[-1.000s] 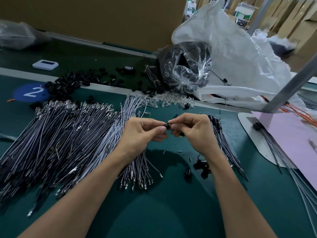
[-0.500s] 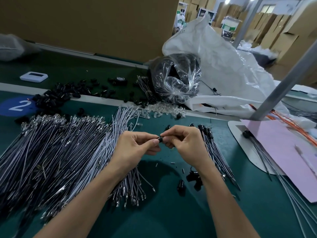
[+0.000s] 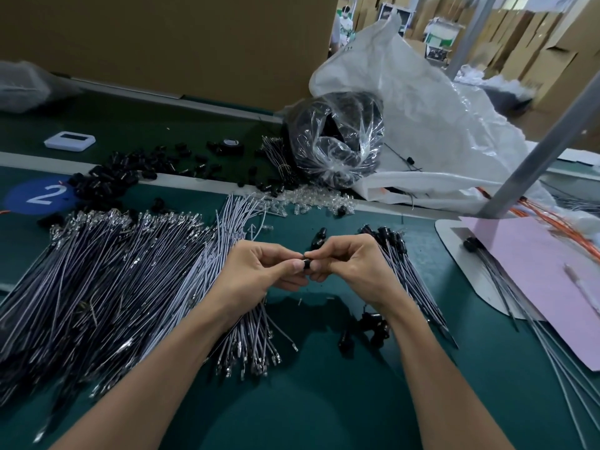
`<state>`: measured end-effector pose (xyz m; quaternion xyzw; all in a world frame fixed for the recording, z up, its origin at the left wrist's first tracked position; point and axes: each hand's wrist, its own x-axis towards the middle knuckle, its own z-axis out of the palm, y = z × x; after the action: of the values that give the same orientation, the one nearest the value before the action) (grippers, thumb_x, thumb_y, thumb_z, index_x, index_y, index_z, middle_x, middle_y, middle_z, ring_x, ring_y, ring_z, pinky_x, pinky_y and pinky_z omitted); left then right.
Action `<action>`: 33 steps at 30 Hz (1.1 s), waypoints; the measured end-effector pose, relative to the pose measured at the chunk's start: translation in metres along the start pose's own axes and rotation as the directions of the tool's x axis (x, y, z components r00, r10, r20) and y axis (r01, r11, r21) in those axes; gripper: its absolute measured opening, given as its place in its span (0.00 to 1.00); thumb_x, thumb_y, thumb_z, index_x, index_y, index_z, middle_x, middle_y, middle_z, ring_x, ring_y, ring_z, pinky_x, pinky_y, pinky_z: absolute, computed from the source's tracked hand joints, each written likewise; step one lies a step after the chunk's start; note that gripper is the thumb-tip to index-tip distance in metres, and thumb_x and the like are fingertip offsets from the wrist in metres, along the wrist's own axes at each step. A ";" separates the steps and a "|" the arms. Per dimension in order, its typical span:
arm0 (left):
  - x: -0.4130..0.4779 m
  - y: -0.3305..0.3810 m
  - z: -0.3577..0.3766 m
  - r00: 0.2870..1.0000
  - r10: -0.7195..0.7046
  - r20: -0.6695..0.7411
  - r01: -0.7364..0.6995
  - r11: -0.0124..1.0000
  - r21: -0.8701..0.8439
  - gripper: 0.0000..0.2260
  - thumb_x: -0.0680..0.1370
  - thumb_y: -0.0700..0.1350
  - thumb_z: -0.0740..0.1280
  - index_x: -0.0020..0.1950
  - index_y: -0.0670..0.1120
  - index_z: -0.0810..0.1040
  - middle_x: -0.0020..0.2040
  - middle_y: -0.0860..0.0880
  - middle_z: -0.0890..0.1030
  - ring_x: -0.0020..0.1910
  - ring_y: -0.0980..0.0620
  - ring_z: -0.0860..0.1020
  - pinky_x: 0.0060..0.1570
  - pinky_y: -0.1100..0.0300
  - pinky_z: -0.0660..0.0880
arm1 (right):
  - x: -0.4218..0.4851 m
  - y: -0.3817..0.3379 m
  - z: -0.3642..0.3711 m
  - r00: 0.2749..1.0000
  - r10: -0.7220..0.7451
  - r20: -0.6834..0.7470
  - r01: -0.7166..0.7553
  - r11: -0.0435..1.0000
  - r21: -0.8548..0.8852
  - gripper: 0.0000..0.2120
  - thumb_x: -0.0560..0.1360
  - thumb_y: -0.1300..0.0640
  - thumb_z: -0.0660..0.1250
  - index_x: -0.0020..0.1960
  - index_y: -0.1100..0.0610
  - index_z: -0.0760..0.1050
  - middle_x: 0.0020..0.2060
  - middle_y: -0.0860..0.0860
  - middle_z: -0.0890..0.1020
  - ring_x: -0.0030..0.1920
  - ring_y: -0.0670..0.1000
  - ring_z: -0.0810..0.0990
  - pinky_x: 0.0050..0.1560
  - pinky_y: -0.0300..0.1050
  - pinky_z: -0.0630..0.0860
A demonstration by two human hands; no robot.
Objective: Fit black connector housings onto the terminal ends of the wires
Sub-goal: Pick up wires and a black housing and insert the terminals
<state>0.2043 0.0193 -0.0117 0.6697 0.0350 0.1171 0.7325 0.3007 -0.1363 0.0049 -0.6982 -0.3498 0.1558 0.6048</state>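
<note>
My left hand (image 3: 259,274) and my right hand (image 3: 350,271) meet fingertip to fingertip above the green table. Between them they pinch a small black connector housing (image 3: 305,264); the wire it belongs to is hidden by my fingers. A big fan of grey wires with metal terminals (image 3: 107,280) lies to the left, partly under my left wrist. Wires with black housings fitted (image 3: 402,261) lie in a bundle behind my right hand. Loose black housings (image 3: 373,326) sit below my right wrist, and more black housings (image 3: 107,180) are heaped at the back left.
A clear bag of black parts (image 3: 334,141) and a large white sack (image 3: 422,102) stand at the back. Clear small parts (image 3: 311,199) lie by the table rail. A pink sheet (image 3: 545,277), a grey post (image 3: 532,157) and orange wires (image 3: 558,228) occupy the right.
The view has shifted slightly; both hands stay together at the centre, working the same black housing between their fingertips. Nothing was put down or picked up.
</note>
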 end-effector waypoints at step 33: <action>0.003 0.020 -0.025 0.823 0.154 -0.547 -0.255 0.960 -0.114 0.17 0.76 0.59 0.62 0.44 0.49 0.83 0.40 0.48 0.85 0.36 0.49 0.82 0.36 0.61 0.77 | -0.001 -0.032 -0.032 0.997 0.021 -0.079 -0.073 0.660 -0.747 0.10 0.76 0.62 0.70 0.56 0.53 0.82 0.51 0.50 0.82 0.39 0.32 0.77 0.43 0.25 0.73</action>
<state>0.1990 0.0461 0.0058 0.5409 0.1537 0.3791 0.7349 0.3110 -0.1596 0.0427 -0.8985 -0.3453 -0.0087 0.2707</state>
